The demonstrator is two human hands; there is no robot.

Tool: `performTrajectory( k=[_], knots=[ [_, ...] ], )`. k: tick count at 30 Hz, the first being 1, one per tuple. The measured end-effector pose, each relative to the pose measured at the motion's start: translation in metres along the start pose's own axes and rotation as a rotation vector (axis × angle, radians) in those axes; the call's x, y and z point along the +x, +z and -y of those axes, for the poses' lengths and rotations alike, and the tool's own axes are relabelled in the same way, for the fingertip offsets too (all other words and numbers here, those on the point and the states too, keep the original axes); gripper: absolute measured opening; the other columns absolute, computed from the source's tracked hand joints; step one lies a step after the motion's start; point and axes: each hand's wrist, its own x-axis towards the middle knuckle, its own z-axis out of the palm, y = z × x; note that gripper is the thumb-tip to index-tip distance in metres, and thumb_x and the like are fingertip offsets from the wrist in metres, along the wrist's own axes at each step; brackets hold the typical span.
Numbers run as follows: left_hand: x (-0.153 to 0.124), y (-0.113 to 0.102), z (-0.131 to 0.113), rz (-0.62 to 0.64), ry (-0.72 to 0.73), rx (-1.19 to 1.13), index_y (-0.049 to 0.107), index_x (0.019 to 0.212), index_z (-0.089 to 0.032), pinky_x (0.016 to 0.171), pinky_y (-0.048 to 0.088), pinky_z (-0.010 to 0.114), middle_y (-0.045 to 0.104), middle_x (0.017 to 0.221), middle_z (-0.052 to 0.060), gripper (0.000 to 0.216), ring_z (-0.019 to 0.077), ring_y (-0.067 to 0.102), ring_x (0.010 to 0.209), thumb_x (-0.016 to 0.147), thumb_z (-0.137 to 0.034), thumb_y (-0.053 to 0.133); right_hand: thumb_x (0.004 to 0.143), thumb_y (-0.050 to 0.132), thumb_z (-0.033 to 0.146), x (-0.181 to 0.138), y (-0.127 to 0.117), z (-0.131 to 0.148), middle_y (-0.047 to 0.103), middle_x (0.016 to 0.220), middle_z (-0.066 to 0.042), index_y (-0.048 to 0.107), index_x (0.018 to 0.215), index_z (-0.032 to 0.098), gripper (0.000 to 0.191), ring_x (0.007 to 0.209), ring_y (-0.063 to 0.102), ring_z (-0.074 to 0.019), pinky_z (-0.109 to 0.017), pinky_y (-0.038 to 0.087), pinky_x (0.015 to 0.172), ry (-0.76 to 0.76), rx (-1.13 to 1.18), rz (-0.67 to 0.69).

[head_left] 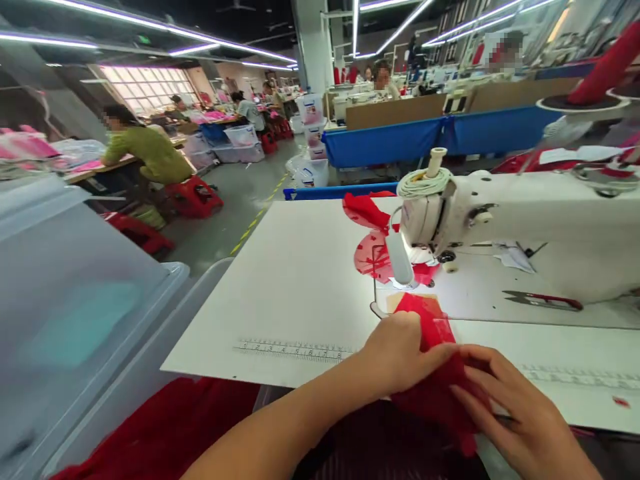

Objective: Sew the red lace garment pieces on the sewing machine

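Observation:
Sheer red fabric (445, 387) runs from the sewing machine (520, 207) down over the table's front edge. Its upper part lies on the bed just in front of the needle area. My left hand (400, 350) is closed on the fabric, with the thumb pointing right and the other fingers hidden. At the fabric's right edge, my right hand (515, 400) pinches it, fingertips close to the left thumb. Behind the presser foot, more red fabric pieces (373, 257) rest on the table. The needle itself is hidden by the machine's head and lamp.
Thread snips (543, 300) lie on the machine bed at right. A ruler scale (295, 350) marks the white table (300, 267). Left stand translucent plastic bins (90, 307), with dark red cloth (170, 420) below the table edge. A co-worker (145, 147) sits on a red stool (194, 197).

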Motion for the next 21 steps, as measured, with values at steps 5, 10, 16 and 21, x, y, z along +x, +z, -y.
performTrajectory(
  k=[5, 10, 16, 21],
  knots=[
    [0.006, 0.005, -0.008, 0.007, -0.042, 0.032, 0.043, 0.058, -0.021, 0.049, 0.028, 0.029, 0.047, 0.059, 0.000, 0.056, 0.0149, 0.043, 0.055, 0.084, -0.070, 0.046, 0.093, 0.052, 0.016, 0.008, 0.003, 0.025, 0.065, 0.103, -0.007, 0.066, 0.105, 0.023, 0.019, 0.091, 0.068, -0.0157, -0.020, 0.059, 0.077, -0.009, 0.049, -0.071],
    [0.007, 0.004, 0.001, -0.017, -0.021, 0.044, 0.036, 0.062, -0.021, 0.054, 0.028, 0.028, 0.044, 0.062, -0.002, 0.033, 0.0143, 0.040, 0.057, 0.090, -0.034, 0.048, 0.091, 0.050, 0.009, -0.003, 0.011, 0.029, 0.066, 0.105, -0.009, 0.064, 0.112, 0.019, 0.027, 0.096, 0.067, -0.0169, -0.023, 0.057, 0.083, -0.170, 0.091, 0.013],
    [0.003, 0.003, 0.026, -0.038, 0.086, -0.259, 0.037, 0.072, -0.021, 0.061, 0.035, 0.027, 0.046, 0.068, -0.003, 0.022, 0.0143, 0.043, 0.063, 0.094, -0.018, 0.035, 0.090, 0.057, 0.039, 0.008, 0.012, 0.014, 0.067, 0.097, -0.005, 0.063, 0.106, 0.024, 0.023, 0.073, 0.067, -0.0151, -0.023, 0.056, 0.059, 0.527, 0.388, -0.066],
    [-0.001, 0.005, 0.029, -0.121, 0.153, -0.373, 0.042, 0.124, -0.021, 0.080, 0.045, 0.031, 0.057, 0.096, 0.003, 0.043, 0.0172, 0.054, 0.084, 0.084, -0.006, 0.038, 0.076, 0.059, 0.054, 0.029, 0.014, -0.007, 0.068, 0.084, -0.003, 0.061, 0.110, 0.022, 0.047, 0.048, 0.056, -0.0137, -0.027, 0.046, 0.046, 0.739, 0.320, 0.159]
  ],
)
